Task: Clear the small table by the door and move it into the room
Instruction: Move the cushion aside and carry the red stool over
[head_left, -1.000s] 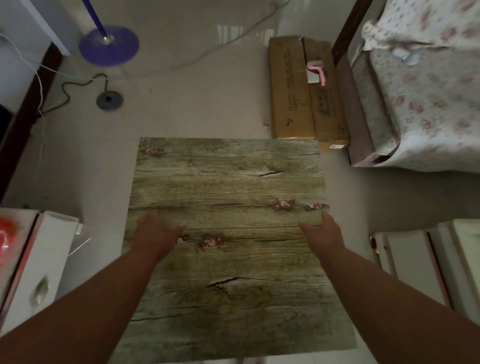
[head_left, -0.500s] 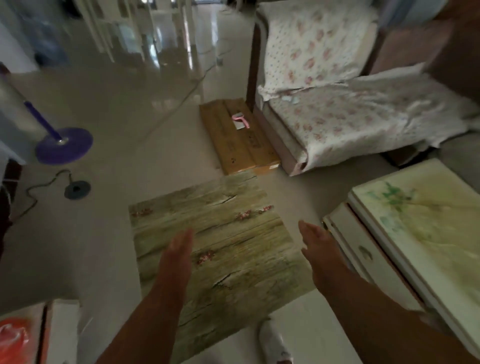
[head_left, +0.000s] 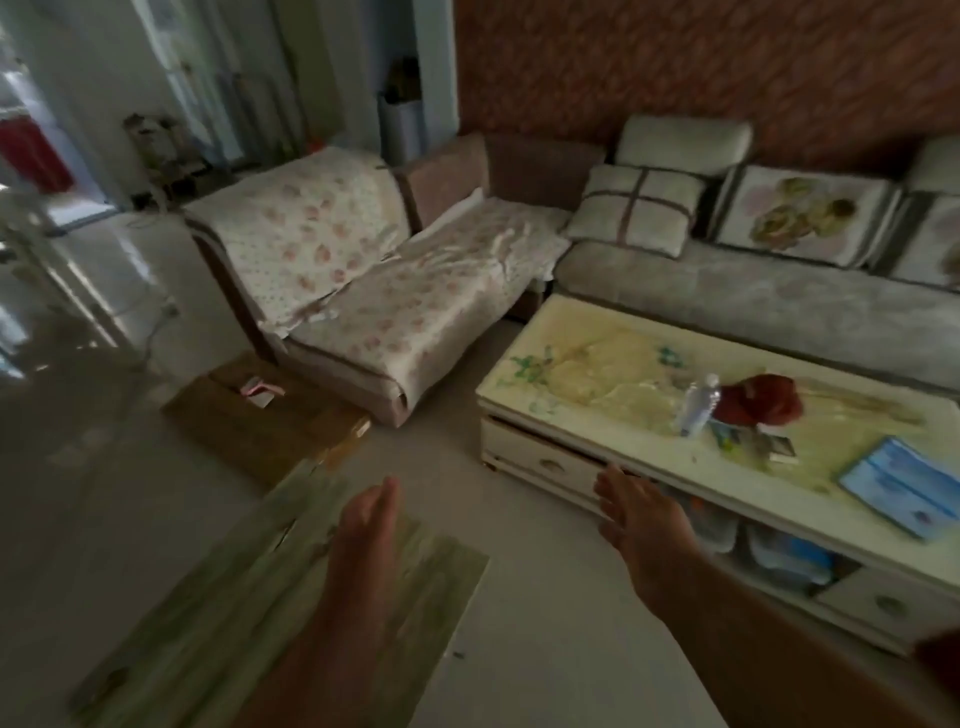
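Small table (head_left: 218, 597) — wood-grain top, nothing lying on it — stands on the tiled floor at lower left of the view, one corner close to the flat cardboard boxes (head_left: 260, 421) beside the floral-covered chaise (head_left: 363, 291). The view is motion-blurred, so the table's edges are soft.

Left hand (head_left: 358, 540): fingers straight and together, empty, held over the table's right part; whether it touches the top cannot be told. Right hand (head_left: 636, 525): fingers straight, empty, in the air between the small table and the coffee table (head_left: 613, 364), gripping nothing.

Judgement: table appears placed and let go; the task looks near its end.

Risks from here:
- Table sits in the walkway between chaise and coffee table — a turning person could catch a shin or foot on its near corner.
- If it is nudged further forward, the far corner may ride onto the cardboard boxes and leave the table tilted.
- A right-hand swing toward the coffee table could knock the water bottle (head_left: 698, 402), which stands near the red bundle (head_left: 763, 400).
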